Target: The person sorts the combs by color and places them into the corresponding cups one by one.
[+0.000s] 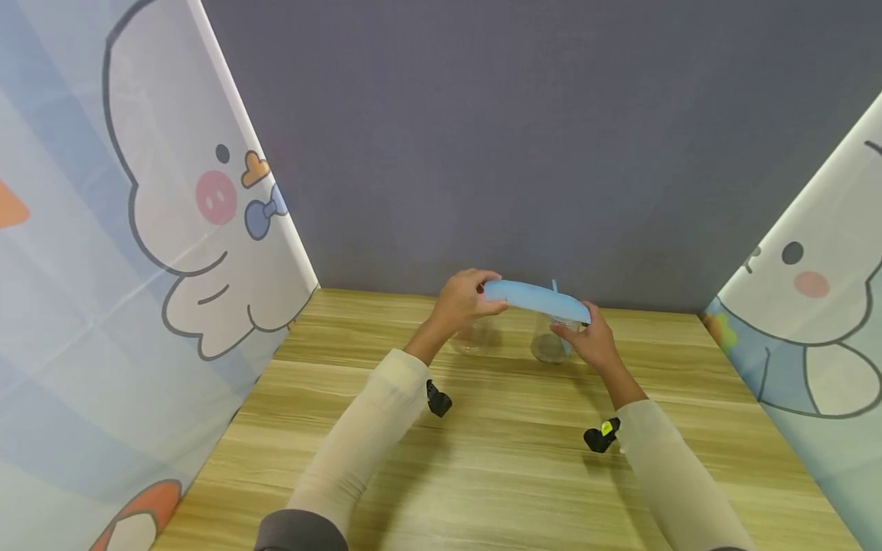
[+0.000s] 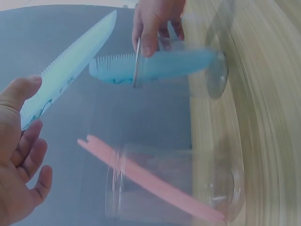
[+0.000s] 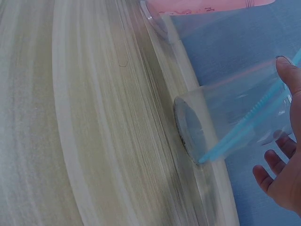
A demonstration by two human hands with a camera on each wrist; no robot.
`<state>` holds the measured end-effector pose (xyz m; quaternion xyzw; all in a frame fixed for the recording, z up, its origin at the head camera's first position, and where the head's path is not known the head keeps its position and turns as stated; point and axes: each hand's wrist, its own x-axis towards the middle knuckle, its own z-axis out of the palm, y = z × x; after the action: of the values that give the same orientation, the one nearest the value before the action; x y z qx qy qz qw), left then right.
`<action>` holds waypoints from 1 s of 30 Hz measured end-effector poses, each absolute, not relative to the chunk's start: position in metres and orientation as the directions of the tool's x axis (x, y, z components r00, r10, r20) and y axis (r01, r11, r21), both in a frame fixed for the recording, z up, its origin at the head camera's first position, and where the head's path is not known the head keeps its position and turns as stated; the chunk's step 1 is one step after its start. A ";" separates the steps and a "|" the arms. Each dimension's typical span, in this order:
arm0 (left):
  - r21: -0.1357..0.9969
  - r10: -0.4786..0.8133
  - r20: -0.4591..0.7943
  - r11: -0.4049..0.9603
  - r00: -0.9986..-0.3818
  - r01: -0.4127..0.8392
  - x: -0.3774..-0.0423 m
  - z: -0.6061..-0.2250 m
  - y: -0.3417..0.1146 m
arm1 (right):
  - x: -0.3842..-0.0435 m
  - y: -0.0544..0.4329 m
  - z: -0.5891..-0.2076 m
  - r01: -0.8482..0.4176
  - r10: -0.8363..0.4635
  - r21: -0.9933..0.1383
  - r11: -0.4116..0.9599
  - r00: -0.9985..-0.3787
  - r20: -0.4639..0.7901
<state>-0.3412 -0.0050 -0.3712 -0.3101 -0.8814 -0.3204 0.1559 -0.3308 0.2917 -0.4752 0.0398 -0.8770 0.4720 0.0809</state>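
Note:
My left hand (image 1: 465, 302) pinches a light-blue comb (image 1: 534, 297) by one end, its thumb on one face in the left wrist view. The comb's other end reaches across to my right hand (image 1: 594, 340) in the head view. That hand grips the rim of a clear glass (image 1: 549, 350), thumb on one side and fingers on the other. A second blue comb (image 2: 164, 66) leans inside this glass and sticks out over its rim. To the left stands another clear glass (image 1: 468, 342), with a pink comb (image 2: 157, 183) slanting in it.
Both glasses stand near the back edge of the wood-grain table (image 1: 496, 474). A dark grey panel (image 1: 482, 138) rises behind. Cartoon-printed sheets (image 1: 83, 306) flank the table on both sides. Small black wrist cameras (image 1: 439, 400) hang below both forearms.

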 end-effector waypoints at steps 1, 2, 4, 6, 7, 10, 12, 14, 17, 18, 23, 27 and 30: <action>0.462 0.447 0.472 0.609 -0.760 0.645 -0.341 -0.371 -0.002 | -0.331 0.292 -0.475 -0.150 0.006 -0.826 0.543 -0.983 0.183; 0.455 0.448 0.471 0.614 -0.760 0.645 -0.340 -0.370 0.000 | -0.330 0.292 -0.476 -0.153 0.005 -0.829 0.537 -0.983 0.184; 0.436 0.455 0.470 0.625 -0.756 0.647 -0.338 -0.368 0.005 | -0.330 0.291 -0.476 -0.148 0.012 -0.837 0.528 -0.983 0.181; 0.419 0.456 0.469 0.639 -0.756 0.645 -0.337 -0.367 0.008 | -0.331 0.291 -0.476 -0.139 0.020 -0.836 0.531 -0.984 0.177; 0.412 0.455 0.470 0.645 -0.757 0.643 -0.336 -0.367 0.010 | -0.331 0.291 -0.477 -0.140 0.019 -0.832 0.537 -0.984 0.177; 0.374 0.439 0.476 0.683 -0.762 0.627 -0.335 -0.364 0.014 | -0.332 0.290 -0.477 -0.144 0.017 -0.815 0.561 -0.983 0.185; 0.345 0.428 0.479 0.710 -0.766 0.613 -0.335 -0.362 0.017 | -0.331 0.290 -0.477 -0.145 0.017 -0.803 0.579 -0.982 0.190; 0.325 0.418 0.479 0.732 -0.771 0.599 -0.335 -0.360 0.020 | -0.331 0.290 -0.477 -0.141 0.023 -0.801 0.582 -0.982 0.189; 0.313 0.402 0.462 0.760 -0.791 0.569 -0.335 -0.357 0.024 | -0.331 0.289 -0.476 -0.130 0.034 -0.798 0.588 -0.982 0.185; 0.315 0.395 0.455 0.767 -0.798 0.559 -0.335 -0.356 0.025 | -0.331 0.289 -0.476 -0.130 0.033 -0.798 0.589 -0.982 0.184; 0.346 0.369 0.450 0.768 -0.813 0.540 -0.335 -0.354 0.032 | -0.332 0.289 -0.476 -0.134 0.033 -0.800 0.584 -0.982 0.188; 0.380 0.388 0.494 0.709 -0.778 0.594 -0.334 -0.354 0.038 | -0.332 0.290 -0.476 -0.129 0.034 -0.804 0.580 -0.983 0.182; 0.383 0.400 0.519 0.682 -0.755 0.624 -0.332 -0.354 0.044 | -0.332 0.289 -0.475 -0.122 0.035 -0.806 0.579 -0.984 0.174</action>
<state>-0.3324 0.0443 -0.3541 -0.2860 -0.8947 -0.2781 0.2011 -0.3317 0.2894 -0.4749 0.0246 -0.8844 0.4581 0.0858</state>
